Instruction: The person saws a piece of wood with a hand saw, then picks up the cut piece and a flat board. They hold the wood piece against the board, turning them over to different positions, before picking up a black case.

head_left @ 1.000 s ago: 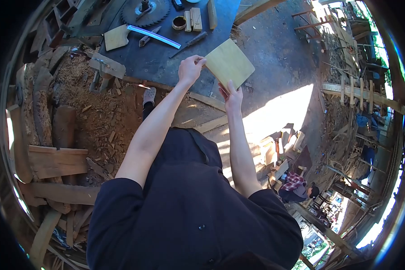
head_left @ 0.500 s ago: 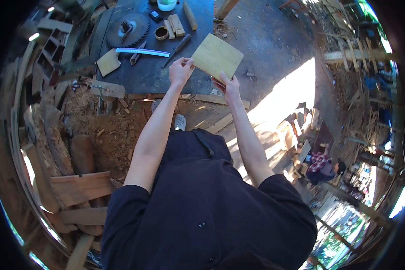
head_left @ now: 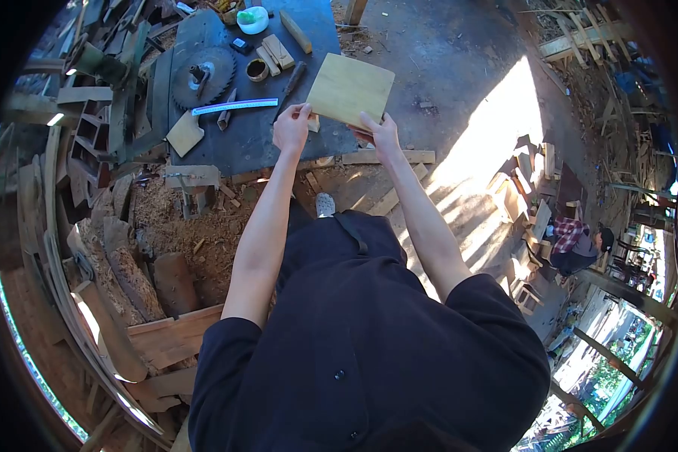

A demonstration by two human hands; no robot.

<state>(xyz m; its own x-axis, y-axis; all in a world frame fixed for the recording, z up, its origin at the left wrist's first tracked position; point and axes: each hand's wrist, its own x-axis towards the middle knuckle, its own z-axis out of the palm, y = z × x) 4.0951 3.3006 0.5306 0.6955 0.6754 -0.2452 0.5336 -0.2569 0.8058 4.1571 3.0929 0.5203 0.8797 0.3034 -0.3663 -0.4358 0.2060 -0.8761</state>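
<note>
Left grip (head_left: 291, 131) and right grip (head_left: 384, 140) on board (head_left: 351, 88)

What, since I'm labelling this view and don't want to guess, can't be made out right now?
All in the head view:
- Underside of the wooden board: hidden by its upper face.
- Part of the right hand's fingers: hidden by the board.
- Ruler markings: too small to read.
- Bottom of the round container: too dark.
- Far end of the table: cut off by the top edge.
</note>
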